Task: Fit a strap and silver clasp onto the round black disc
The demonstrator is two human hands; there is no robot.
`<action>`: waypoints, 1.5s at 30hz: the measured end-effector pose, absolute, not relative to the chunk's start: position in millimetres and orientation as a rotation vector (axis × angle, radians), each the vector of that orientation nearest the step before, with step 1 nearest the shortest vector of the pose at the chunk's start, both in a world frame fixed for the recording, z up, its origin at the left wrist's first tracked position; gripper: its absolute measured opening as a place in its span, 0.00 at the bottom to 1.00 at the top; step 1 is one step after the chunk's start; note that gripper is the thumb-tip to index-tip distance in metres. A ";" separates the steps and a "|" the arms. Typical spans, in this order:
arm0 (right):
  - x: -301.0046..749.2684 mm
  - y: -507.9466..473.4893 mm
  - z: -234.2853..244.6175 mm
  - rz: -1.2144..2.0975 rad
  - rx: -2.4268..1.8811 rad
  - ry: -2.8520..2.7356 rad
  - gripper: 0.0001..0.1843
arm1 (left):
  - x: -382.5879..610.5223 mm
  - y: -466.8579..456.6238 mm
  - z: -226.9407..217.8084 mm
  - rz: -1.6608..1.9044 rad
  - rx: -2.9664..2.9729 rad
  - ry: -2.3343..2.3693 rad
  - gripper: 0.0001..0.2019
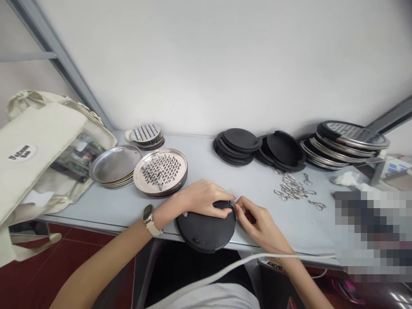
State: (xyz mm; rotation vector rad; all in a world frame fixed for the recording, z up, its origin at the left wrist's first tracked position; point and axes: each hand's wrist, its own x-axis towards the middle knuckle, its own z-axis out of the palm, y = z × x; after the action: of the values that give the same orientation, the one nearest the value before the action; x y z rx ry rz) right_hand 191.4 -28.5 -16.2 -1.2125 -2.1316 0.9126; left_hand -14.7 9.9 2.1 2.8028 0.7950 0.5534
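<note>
The black plastic disc [206,234] beneath the left hand [206,198], which grips its rim, overhangs the table [312,234] and could tip if that hold slackens while the right hand [257,218] pinches an apparent wire clip [231,203].

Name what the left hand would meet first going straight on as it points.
Probably the right hand: its fingertips lie just past those of the left hand, near the rim of the black disc. Depth is unclear.
</note>
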 end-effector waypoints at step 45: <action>195.3 -32.4 -27.0 0.876 -1.205 -2.062 0.17 | -13.9 11.5 3.6 0.434 2.610 0.876 0.14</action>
State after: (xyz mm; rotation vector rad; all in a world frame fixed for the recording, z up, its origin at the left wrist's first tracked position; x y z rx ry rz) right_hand 195.3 -32.4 -27.0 -1.2053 -2.0622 0.8760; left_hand -13.9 11.5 3.6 2.6101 0.8761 0.4344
